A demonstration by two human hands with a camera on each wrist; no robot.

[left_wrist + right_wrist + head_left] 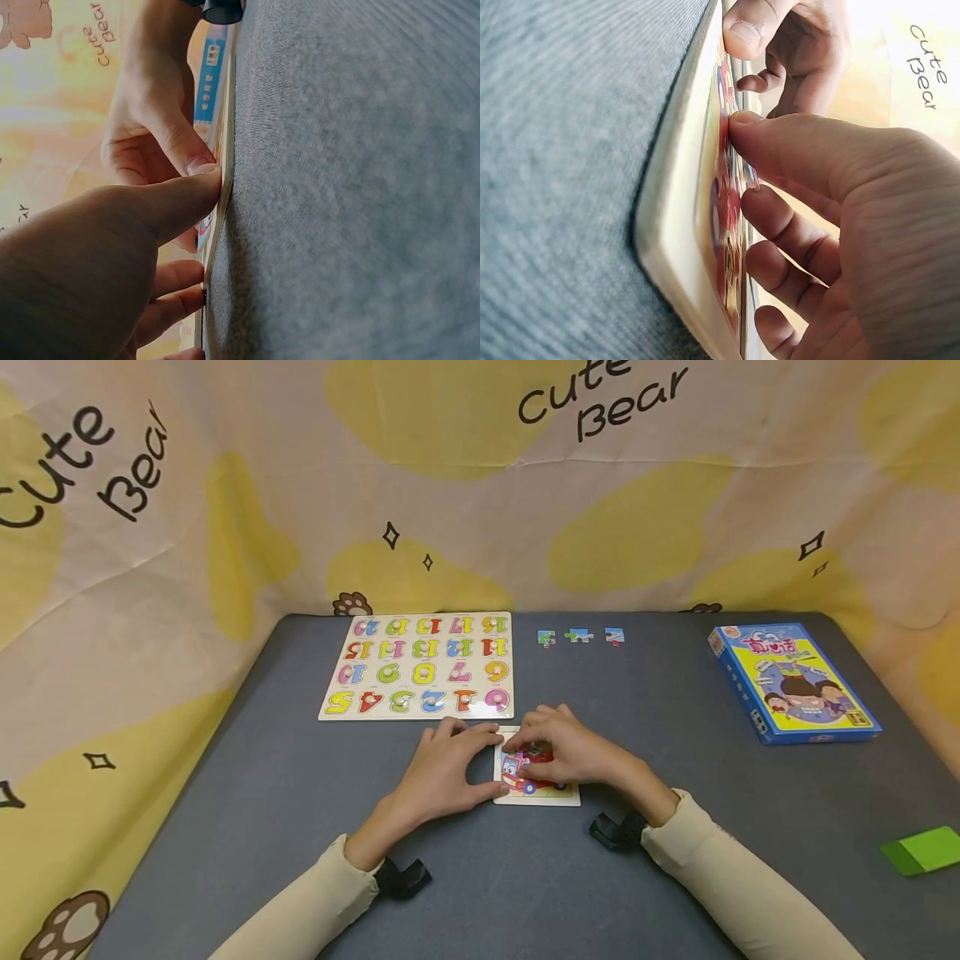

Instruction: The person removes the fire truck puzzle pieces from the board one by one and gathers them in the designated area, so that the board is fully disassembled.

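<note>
A small jigsaw board (537, 801) with a pale frame and a red cartoon vehicle picture (512, 768) lies flat on the table. My left hand (442, 772) holds the board's left side, thumb at the near corner and index finger at the far one. Over the picture, my right hand (570, 745) has thumb and index finger bent down on it. Between those two fingertips, the right wrist view shows the edge of a thin puzzle piece (751, 175), mostly hidden. The other right fingers stay loosely bent above the board.
Beyond the left hand lies a number puzzle board (442, 686) with knobbed numerals. Three loose jigsaw pieces (579, 636) sit in a row at the back. A blue and yellow box (798, 685) is at the right, with a green block (924, 851) nearer the right edge.
</note>
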